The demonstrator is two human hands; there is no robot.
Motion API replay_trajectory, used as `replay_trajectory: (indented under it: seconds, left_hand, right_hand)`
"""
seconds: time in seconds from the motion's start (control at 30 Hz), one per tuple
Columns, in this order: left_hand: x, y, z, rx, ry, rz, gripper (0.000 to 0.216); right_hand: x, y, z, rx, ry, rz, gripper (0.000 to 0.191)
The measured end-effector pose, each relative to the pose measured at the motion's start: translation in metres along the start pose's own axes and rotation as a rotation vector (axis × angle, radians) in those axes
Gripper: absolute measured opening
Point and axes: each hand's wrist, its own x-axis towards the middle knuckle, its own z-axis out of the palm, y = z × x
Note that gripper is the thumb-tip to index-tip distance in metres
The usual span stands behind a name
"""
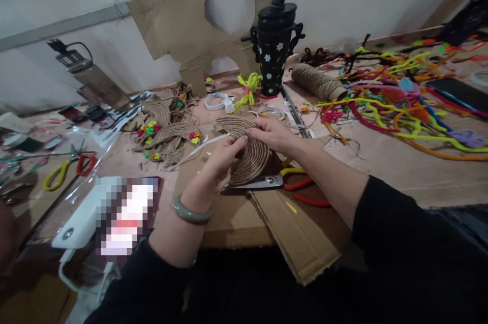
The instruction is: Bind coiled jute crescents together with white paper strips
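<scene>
Both hands grip a curved piece covered in rows of brown twine (251,161), tilted above the cardboard. My left hand (224,153), below a grey bangle (191,210) on the wrist, pinches its left edge with the thumb on the face. From the upper right, my right hand (272,136) pinches the piece near its top, thumb close to the left thumb. Fingers behind the piece are hidden. Just under it, scissors with yellow and red handles (305,186) lie on the cardboard (232,217).
Twine pieces with coloured knots (177,133) lie to the left. Behind stand a black flowered cup (272,54) and a grey bottle (101,80). A twine roll (318,82) and tangled pipe cleaners (396,110) are at right. A power bank (86,212), blurred phone (127,219) and second scissors (70,166) lie left.
</scene>
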Motion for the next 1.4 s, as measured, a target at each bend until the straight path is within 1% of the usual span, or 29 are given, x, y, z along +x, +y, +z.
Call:
replay_trajectory:
  seconds: [0.1,0.23,0.4,0.6,0.8,0.93,1.17,1.4]
  left_hand:
    - [-0.0006,-0.0001,-0.0006,0.015,-0.002,-0.025,0.036]
    - [-0.002,-0.0002,-0.0012,0.031,-0.048,-0.057,0.034]
    - [-0.0028,0.0004,-0.0007,0.044,-0.059,-0.087,0.037]
    - [-0.0016,0.0004,-0.0001,0.024,-0.001,-0.046,0.038]
    - [-0.0027,0.0005,-0.0001,0.009,-0.045,-0.062,0.033]
    - [-0.0039,0.0016,0.0008,0.014,-0.056,-0.069,0.031]
    - [-0.0049,0.0027,0.0019,-0.008,-0.044,-0.06,0.03]
    - [-0.0021,0.0,0.0006,0.009,0.005,-0.023,0.032]
  right_hand:
    - [-0.001,0.0022,0.0016,0.033,0.001,0.013,0.017]
    - [-0.0017,0.0041,0.0021,0.054,0.01,0.035,0.019]
    - [-0.0006,0.0018,0.0007,-0.006,0.034,0.036,0.019]
    - [-0.0002,0.0018,0.0014,-0.009,0.014,0.054,0.018]
    - [-0.0023,0.0026,0.0017,0.021,0.0,0.049,0.021]
    - [-0.0025,-0.0002,0.0008,-0.021,0.002,0.028,0.022]
    - [-0.0019,-0.0035,-0.0002,-0.066,0.027,0.018,0.024]
    - [-0.0033,-0.0046,0.0008,-0.036,0.018,0.039,0.023]
